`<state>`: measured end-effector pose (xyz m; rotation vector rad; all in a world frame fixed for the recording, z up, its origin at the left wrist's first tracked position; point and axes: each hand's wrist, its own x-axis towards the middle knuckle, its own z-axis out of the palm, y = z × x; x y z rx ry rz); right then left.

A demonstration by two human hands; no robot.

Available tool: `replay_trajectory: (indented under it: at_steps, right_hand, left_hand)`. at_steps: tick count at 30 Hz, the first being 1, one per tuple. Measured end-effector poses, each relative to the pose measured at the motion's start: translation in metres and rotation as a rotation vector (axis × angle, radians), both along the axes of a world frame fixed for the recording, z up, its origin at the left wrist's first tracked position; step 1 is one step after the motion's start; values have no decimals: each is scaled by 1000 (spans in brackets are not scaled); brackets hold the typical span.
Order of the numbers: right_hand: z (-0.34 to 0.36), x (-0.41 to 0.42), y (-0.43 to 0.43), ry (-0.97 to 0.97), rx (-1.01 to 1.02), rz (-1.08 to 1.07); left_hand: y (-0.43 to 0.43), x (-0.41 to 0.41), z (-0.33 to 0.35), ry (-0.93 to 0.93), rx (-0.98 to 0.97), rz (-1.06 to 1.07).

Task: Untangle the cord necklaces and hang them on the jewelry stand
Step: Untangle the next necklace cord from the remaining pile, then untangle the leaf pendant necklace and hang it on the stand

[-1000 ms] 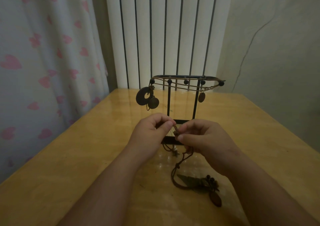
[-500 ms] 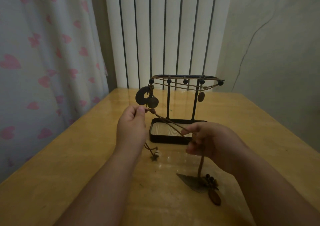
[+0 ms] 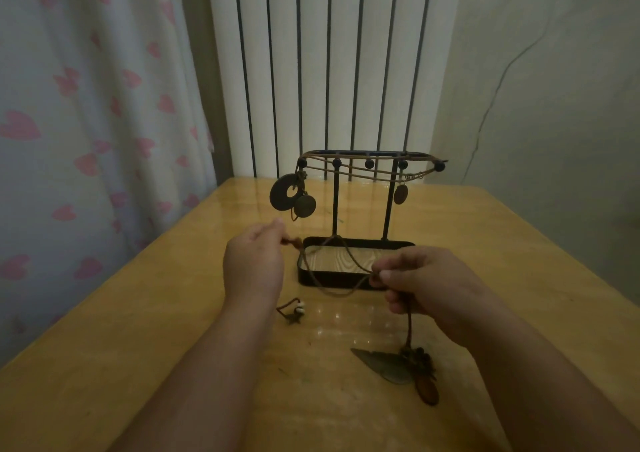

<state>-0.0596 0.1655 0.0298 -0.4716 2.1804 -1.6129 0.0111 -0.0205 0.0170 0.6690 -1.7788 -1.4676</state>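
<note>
Now, starting at your far left, a curtain [image 3: 86,122] printed with pink hearts hangs beside the wooden table [image 3: 138,365]. Your left hand [image 3: 254,261] is raised above the table, just left of the jewelry stand [image 3: 388,209], with its fingertips pinching one end of the cord necklace [image 3: 313,275]. Below that hand a small star charm [image 3: 294,315] with a pale bead lies on the wood, apart from your fingers.

From the left pinch the cord sags in a slack loop across the front of the stand's black tray, and a second strand arches over the tray (both strands meet at your right fingers). On the stand's top bar other cords are already draped, with a ring pendant [image 3: 282,193] and a round disc [image 3: 304,205] hanging at its left end and an oval pendant [image 3: 400,194] towards its right.

Your right hand [image 3: 426,285] sits just in front of the tray's right end, thumb and forefinger nipping the cord and the other fingers curled under. From it the cord drops straight down to a leaf pendant [image 3: 384,365] and a cluster of dark beads lying on the table, with a brown oval charm [image 3: 428,391] nearest you.
</note>
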Motion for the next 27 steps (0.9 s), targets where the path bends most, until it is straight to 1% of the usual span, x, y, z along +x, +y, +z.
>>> replay_trajectory:
  at_steps: [2, 3, 4, 6, 9, 11, 14, 15, 18, 24, 27]
  right_hand:
    - [2, 0, 1, -11, -61, 14]
    - [3, 0, 1, -23, -91, 18]
    - [4, 1, 1, -36, -117, 22]
    - [4, 2, 0, -46, -140, 29]
    - [2, 4, -2, -26, -140, 16]
    - [1, 5, -4, -11, -149, -3]
    - [0, 4, -5, 10, -167, -15]
    - [0, 4, -5, 16, -173, -17]
    - [1, 5, -5, 22, -178, -17]
    - [1, 3, -5, -45, -225, 10]
    - [0, 3, -6, -40, -211, 0]
  left_hand:
    - [0, -2, -3, -160, -121, -10]
    - [-1, -2, -5, -215, -193, 4]
    - [0, -3, -6, -229, -249, 6]
    - [5, -1, -5, -162, -288, -51]
    - [14, 1, -2, -49, -320, -220]
    - [18, 3, -1, -60, -361, -382]
    - [22, 3, -5, -157, -377, -554]
    - [23, 2, -6, -174, -388, -566]
    - [25, 1, -7, -183, -424, -500]
    - [22, 0, -4, -165, -386, -448]
    - [22, 0, -4, -159, -393, -448]
